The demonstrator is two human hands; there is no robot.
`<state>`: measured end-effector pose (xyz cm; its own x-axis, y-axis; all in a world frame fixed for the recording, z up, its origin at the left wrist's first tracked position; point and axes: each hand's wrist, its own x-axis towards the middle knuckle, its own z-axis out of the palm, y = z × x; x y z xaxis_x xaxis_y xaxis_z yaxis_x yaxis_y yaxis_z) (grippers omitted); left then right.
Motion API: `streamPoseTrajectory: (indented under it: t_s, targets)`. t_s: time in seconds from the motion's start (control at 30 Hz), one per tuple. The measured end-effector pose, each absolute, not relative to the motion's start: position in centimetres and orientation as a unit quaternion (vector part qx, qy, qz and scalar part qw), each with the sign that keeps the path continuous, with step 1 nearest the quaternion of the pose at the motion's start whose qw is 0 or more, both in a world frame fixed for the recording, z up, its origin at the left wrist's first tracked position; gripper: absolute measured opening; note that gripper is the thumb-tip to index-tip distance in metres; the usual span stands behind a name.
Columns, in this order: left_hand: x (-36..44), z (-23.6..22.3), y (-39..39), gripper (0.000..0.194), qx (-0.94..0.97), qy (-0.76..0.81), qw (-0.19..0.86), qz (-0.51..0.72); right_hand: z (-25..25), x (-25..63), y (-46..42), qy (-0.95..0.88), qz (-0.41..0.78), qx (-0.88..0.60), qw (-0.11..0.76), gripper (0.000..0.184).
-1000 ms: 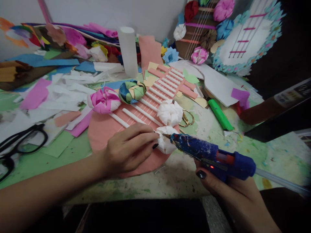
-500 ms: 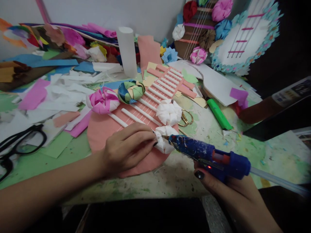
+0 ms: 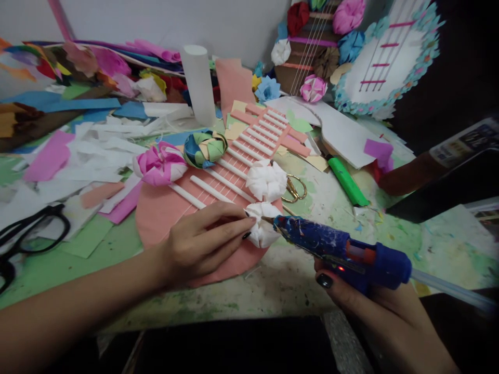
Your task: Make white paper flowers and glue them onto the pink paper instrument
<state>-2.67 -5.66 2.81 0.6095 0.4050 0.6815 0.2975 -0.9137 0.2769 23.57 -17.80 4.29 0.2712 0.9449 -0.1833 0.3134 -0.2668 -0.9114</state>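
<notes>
A blue hot glue gun (image 3: 312, 241) with a lit red light is gripped in my right hand (image 3: 374, 311), a clear glue stick poking out of its back. Its nozzle points at the lower white paper flower (image 3: 263, 228). My left hand (image 3: 208, 236) pinches this flower's left side, fingertips together. Beneath lies a salmon guitar-shaped paper piece (image 3: 156, 213) with white rolled strips and thin strings. Another white paper flower (image 3: 266, 179), a green-blue paper flower (image 3: 205, 149) and a pink-white paper flower (image 3: 159, 163) sit on it.
Gold-handled scissors (image 3: 295, 188) and a green cutter (image 3: 346, 181) lie right of the guitar. Black glasses (image 3: 35, 228) and paper scraps (image 3: 89, 150) cover the left side. Behind stand a white paper tube (image 3: 198, 85) and a white decorated guitar (image 3: 390, 67); a bottle (image 3: 436, 161) is at right.
The glue gun has shifted slightly right, its nozzle still by the lower white flower. My left fingers have moved slightly over that flower. The whole view has drifted a little.
</notes>
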Motion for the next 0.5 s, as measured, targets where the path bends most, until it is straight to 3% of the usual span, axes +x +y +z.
streamPoseTrajectory:
  t_s: [0.37, 0.5]
  targets:
    - [-2.4, 2.7, -5.6, 0.019, 0.890, 0.208, 0.076, 0.398, 6.8, 20.9, -17.6, -0.325, 0.424, -0.694, 0.482, 0.036]
    - [-2.3, 2.7, -5.5, 0.019, 0.887, 0.201, 0.078, 0.409, 6.5, 21.8, -17.7, -0.371, 0.434, -0.647, 0.505, 0.030]
